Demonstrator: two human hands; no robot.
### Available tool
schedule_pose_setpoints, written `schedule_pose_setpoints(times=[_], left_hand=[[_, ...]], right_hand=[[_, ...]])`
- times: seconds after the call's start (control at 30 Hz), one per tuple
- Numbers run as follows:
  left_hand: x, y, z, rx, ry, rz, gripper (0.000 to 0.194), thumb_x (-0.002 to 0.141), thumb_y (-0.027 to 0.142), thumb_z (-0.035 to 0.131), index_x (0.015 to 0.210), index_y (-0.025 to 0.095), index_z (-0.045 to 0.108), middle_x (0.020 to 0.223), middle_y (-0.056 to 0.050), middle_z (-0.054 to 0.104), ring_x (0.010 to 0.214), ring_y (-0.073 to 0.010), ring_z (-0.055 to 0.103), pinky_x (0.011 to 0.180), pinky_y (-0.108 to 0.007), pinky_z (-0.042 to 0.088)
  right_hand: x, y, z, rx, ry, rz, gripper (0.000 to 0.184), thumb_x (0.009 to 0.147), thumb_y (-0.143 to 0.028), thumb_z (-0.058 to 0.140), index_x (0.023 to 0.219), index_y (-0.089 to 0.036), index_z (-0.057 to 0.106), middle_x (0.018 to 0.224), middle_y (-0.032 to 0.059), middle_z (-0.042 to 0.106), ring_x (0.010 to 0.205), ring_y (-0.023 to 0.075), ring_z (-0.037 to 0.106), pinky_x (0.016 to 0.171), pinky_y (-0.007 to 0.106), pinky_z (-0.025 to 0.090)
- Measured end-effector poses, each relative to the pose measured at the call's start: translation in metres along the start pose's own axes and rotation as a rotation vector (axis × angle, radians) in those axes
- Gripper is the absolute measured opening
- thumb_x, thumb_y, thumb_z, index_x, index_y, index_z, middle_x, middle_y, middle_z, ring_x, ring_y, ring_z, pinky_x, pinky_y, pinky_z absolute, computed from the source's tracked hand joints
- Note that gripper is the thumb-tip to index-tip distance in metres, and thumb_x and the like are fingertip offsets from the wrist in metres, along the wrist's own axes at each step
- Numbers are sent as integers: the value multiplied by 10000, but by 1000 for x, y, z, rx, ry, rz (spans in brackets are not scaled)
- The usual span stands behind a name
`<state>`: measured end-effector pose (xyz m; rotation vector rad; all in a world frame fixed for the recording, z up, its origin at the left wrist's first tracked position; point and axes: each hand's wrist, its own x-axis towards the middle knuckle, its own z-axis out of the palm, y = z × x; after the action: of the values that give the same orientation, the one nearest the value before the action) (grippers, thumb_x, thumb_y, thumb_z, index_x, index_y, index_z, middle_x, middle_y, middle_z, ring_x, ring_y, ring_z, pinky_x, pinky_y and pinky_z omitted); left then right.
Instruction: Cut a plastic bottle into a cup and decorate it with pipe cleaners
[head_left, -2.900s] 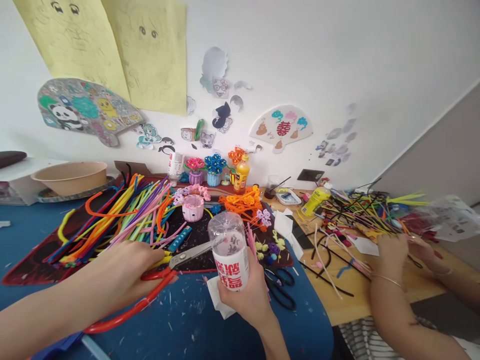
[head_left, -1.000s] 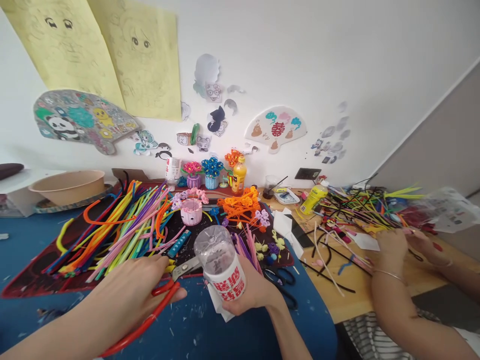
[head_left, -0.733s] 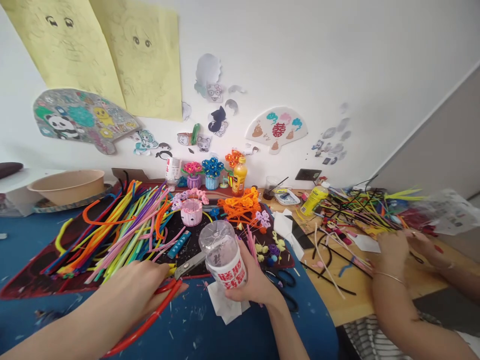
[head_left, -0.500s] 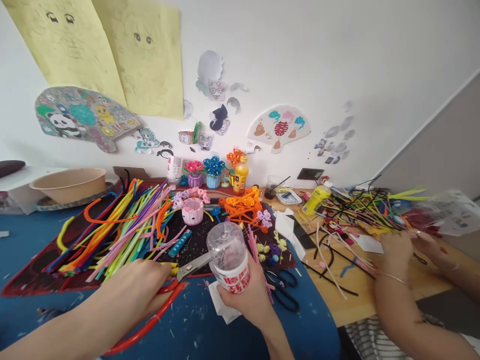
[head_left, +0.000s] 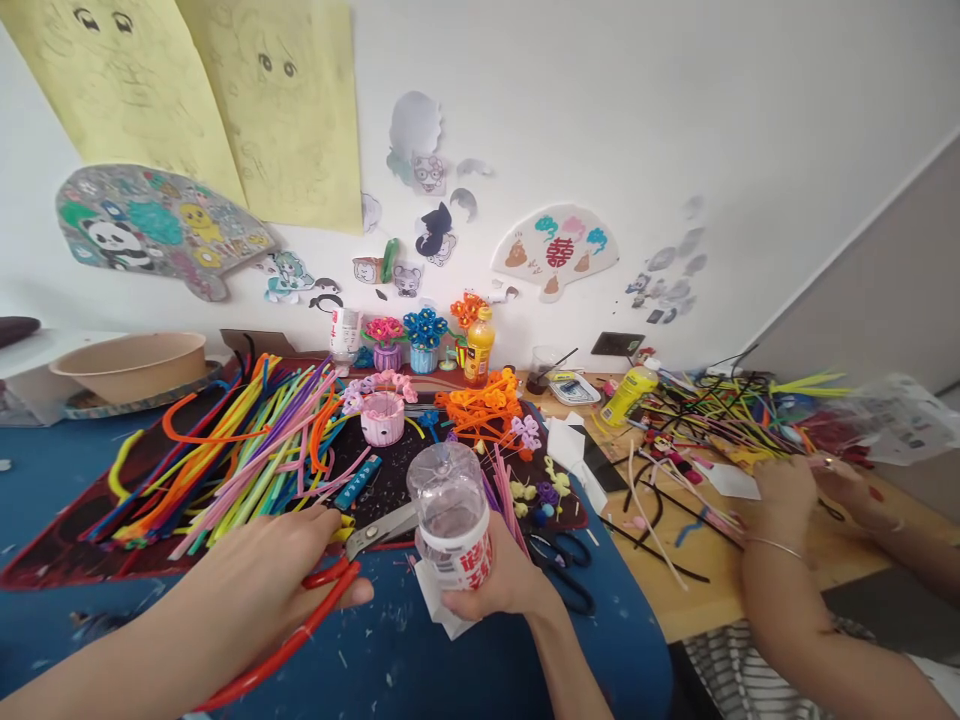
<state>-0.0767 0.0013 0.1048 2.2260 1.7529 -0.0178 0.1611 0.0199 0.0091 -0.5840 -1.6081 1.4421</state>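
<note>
My view takes in the blue table (head_left: 405, 665), cut off at the lower left, and beside it a wooden table (head_left: 626, 595), partly covered by a co-worker's arm (head_left: 784, 590). What that person's fingers hold, I can't make out. On the blue table I see a dark mat (head_left: 52, 550) with a red edge, its left part buried under the pipe cleaners (head_left: 247, 465).

My left hand (head_left: 281, 560) is curled closed around the red-handled scissors (head_left: 321, 614); the wrist hides part of the handle, and most fingertips are out of sight. The blades point at the clear plastic bottle (head_left: 450, 515), their tip hidden behind it, so I can't tell whether they touch.

My right hand (head_left: 504, 580) is wrapped round that bottle, opened only to its width, over the near edge of the mat. It covers part of the red-and-white label, and the bottle's lower end is hidden. Behind the bottle stands a pink pot (head_left: 382, 425); black-handled scissors (head_left: 591, 600) lie to the right, and white paper (head_left: 442, 608) shows partly beneath the bottle.
</note>
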Motion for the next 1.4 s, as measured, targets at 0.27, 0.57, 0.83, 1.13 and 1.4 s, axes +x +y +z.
schedule_pose_setpoints(times=[0.27,0.57,0.83,1.13,1.4], left_hand=[[3,-6,9,73,-112,11,543,841,699,440,751,208,652,810,-128,740,769,-340,701,634,-354,425],[-2,-1,-1,56,-145,4,517,821,664,444,744,213,684,811,-141,746,780,-360,697,660,-373,435],[1,-2,13,-1,-75,-11,372,806,600,557,739,241,630,772,-78,732,743,-326,695,616,-339,421],[4,-4,21,81,-78,1,577,830,708,472,783,185,709,781,-141,735,749,-363,710,631,-375,442],[-1,-4,20,108,-126,46,553,905,621,402,775,185,716,777,-143,735,726,-333,710,619,-356,438]], right_hand=[[3,14,-12,156,-90,80,654,566,-322,872,1150,-176,615,957,54,724,844,198,674,791,317,541],[1,22,-26,236,-175,192,593,491,-386,918,977,-173,651,829,23,692,732,169,646,716,296,537],[5,23,-24,315,-228,157,702,478,-216,924,1105,-206,609,882,10,689,798,173,644,805,308,527],[3,32,-30,274,-203,248,765,429,-354,946,1098,-185,618,889,32,707,803,193,664,767,317,530],[3,22,-33,254,-287,265,776,415,-458,952,1062,-153,650,983,83,718,902,240,682,870,374,523]])
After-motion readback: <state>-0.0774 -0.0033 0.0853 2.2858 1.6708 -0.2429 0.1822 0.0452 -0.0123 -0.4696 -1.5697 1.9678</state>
